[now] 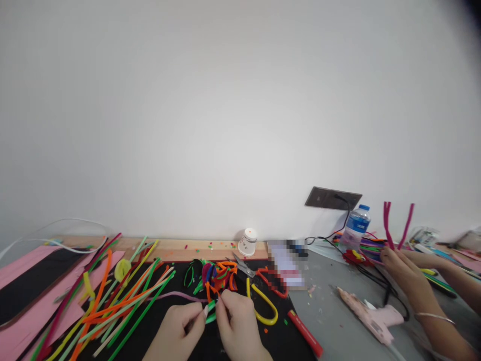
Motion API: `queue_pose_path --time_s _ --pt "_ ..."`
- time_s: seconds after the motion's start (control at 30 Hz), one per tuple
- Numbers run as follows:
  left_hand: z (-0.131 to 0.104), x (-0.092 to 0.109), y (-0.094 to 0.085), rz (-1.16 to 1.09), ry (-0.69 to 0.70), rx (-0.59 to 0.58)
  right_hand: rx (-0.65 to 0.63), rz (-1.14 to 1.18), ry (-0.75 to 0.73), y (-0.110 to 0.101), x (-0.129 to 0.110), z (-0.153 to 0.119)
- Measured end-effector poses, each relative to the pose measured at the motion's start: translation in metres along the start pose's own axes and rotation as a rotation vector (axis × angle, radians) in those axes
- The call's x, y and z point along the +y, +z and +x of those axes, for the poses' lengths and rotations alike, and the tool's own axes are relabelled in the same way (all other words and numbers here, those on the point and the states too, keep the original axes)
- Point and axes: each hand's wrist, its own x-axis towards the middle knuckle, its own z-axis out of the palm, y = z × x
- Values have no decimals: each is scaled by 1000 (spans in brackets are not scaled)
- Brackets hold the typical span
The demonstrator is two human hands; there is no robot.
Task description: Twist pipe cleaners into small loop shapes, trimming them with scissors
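Note:
Low in the middle of the head view, my left hand point(179, 327) pinches a short green pipe cleaner point(211, 318). Close beside it, my right hand point(238, 321) is closed on the other side of the same green piece; its fingertips partly hide it. Just beyond my fingers lies a heap of bent pipe cleaners point(210, 276) in green, purple and orange. A lilac pipe cleaner point(180, 296) stretches left from my hands. Right of my right hand are a curved yellow pipe cleaner point(272, 317) and red-handled scissors point(268, 278), lying with blades apart.
Many loose pipe cleaners point(124, 306) spread at left beside pink sheets point(22, 273). An upturned paper cup point(247, 242) stands by the wall. At right are a red tube point(305, 333), a pink glue gun point(370, 316), a water bottle point(355, 228) and a co-worker's hands point(402, 271) with magenta pipe cleaners.

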Motion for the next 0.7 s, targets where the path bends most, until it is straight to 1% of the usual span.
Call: queue_pose_path --time_s 0.1,0.17,0.23,0.3,0.4,0.43,0.5,0.6,0.67,0.7 --pt "-2 1 2 22 14 56 18 -108 -80 1 -1 -1" --pt "-3 4 1 29 22 72 25 -109 -93 -1 -2 -1" --pt "-4 7 -1 20 24 76 29 -37 -50 -4 -2 -1" --pt "-5 9 -3 -17 19 65 11 88 11 -6 -2 0" --pt "-5 11 -4 -124 3 50 -32 249 72 -6 -2 1" --pt "-5 12 -3 -173 -15 42 -33 278 86 -5 -2 1" --pt "-4 11 1 -272 -97 -1 -23 301 107 -2 -2 1" --pt "-4 9 8 -370 -241 -118 -37 301 111 2 -1 1" --pt "-4 7 11 -387 -272 -153 -66 292 112 2 -1 1" --pt "-3 6 12 -380 -269 -150 -77 286 117 3 -2 1"
